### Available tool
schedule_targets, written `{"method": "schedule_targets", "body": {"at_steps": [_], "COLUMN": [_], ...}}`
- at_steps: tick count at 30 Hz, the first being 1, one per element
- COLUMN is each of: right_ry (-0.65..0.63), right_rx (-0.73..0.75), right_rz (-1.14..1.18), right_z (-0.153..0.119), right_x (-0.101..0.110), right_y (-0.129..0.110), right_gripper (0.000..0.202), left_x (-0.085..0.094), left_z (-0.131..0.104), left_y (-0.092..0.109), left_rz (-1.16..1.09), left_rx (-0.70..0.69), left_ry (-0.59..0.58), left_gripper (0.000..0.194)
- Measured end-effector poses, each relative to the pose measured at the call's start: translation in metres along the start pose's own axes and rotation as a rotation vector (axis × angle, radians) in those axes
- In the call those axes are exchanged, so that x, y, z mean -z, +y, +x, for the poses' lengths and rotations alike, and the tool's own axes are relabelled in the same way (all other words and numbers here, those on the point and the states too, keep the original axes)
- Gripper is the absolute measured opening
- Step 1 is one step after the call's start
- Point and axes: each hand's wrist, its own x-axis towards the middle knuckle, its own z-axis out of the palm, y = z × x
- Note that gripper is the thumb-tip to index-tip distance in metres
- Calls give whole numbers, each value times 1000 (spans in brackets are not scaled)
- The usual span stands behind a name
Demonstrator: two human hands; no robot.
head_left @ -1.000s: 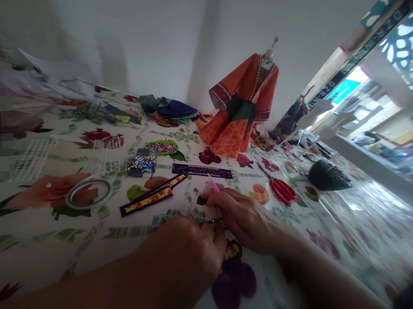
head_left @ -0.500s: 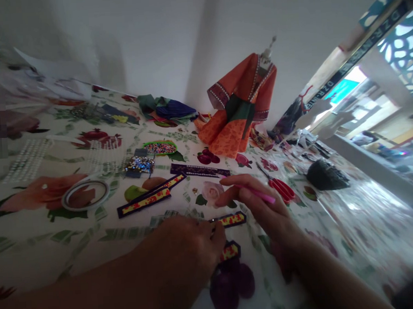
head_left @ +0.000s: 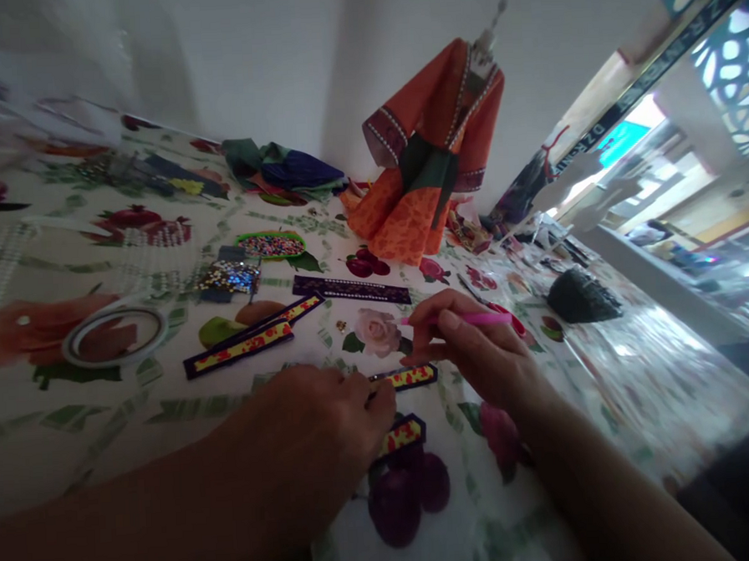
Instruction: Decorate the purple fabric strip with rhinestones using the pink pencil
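Left hand (head_left: 325,425): fingers drawn together over the left end of a yellow-and-red strip (head_left: 418,376); cannot tell whether pinching or pressing. A second strip (head_left: 403,435) lies just nearer the wearer, partly hidden by that hand. Right hand (head_left: 472,351) grips a pink pen (head_left: 480,318) in narrowed fingers. Change: a second ago this hand covered the first strip; its pointed right end is now exposed, pen apparently clear of it. Surroundings, left to right: tape roll (head_left: 116,360), bead packet (head_left: 229,278), crossed yellow-and-red strips (head_left: 243,348), multicoloured beads (head_left: 270,245), purple studded strip (head_left: 350,288), orange dress (head_left: 427,156), red-handled scissors (head_left: 518,327), black bundle (head_left: 582,295). Obstructions: left hand masks the worked strip's left end; right hand partly masks the scissors.
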Motion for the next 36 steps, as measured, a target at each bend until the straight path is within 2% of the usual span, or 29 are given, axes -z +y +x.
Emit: {"method": "schedule_targets", "body": {"at_steps": [4, 8, 12, 18, 23, 29, 32, 36], "right_ry": [-3, 7, -12, -28, 71, 215, 213, 217], "right_rx": [46, 125, 159, 167, 212, 323, 340, 303], "right_rz": [-225, -442, -559, -589, -597, -546, -538, -537], "right_z": [-9, -13, -12, -12, -17, -20, -19, -19], "right_x": [-4, -11, -14, -12, -10, -6, -6, -6], "right_y": [-4, -9, -10, -8, -11, -18, -16, -9], "right_gripper": [23, 23, 28, 34, 28, 29, 29, 23], "left_x": [2, 2, -2, -5, -9, -3, -6, -14], "left_z": [-2, -5, -5, -5, -7, -8, -10, -10], "left_y": [0, 0, 0, 3, 6, 4, 2, 2], "left_rz": [5, 1, 27, 66, 98, 57, 70, 79], "left_rx": [-9, -13, -35, -48, -64, -76, -63, -61], "left_ry": [20, 58, 96, 141, 217, 173, 166, 149], "left_gripper": [34, 31, 35, 32, 27, 31, 35, 30]}}
